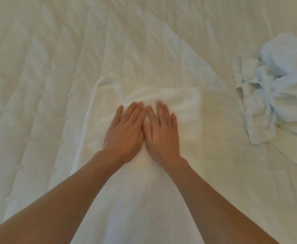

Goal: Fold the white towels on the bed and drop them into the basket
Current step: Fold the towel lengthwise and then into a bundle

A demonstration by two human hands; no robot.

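A white towel [107, 103] lies spread flat on the bed in the middle of the head view, running from the centre down to the bottom edge. My left hand [124, 132] and my right hand [161, 132] rest palm down on it, side by side and touching, fingers stretched out flat. Neither hand grips anything. A small ridge of cloth bunches just beyond my fingertips. A second white towel [276, 95] lies crumpled in a heap at the right edge. No basket is in view.
The quilted white bed cover [38, 76] fills the whole view to the left, behind and right of the flat towel. My bare forearms come in from the bottom corners.
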